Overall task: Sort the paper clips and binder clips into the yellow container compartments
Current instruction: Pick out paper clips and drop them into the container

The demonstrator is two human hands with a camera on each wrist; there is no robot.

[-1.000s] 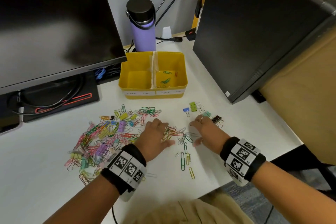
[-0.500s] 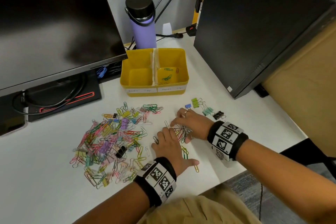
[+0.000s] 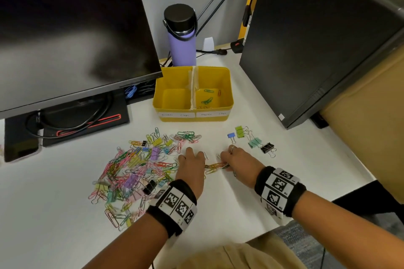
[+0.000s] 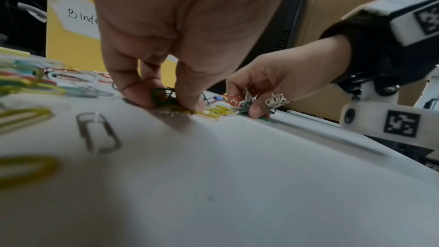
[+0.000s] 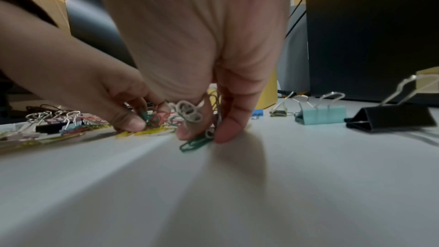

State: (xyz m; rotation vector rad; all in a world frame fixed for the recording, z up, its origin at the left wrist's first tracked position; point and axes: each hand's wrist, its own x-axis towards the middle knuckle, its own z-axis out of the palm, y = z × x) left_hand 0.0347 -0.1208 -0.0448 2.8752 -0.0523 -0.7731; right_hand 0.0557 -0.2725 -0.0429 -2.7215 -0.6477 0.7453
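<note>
White desk fills the head view, with a yellow container set behind a heap of paper clips; some paper clips lie in its right compartment. Four binder clips sit to the right of the heap. Between them the left hand and right hand bear down on a small bunch of clips. From the left wrist, finger and thumb pinch a dark green clip against the desk. From the right wrist, curled fingers gather several clips, a green clip under the fingertips.
</note>
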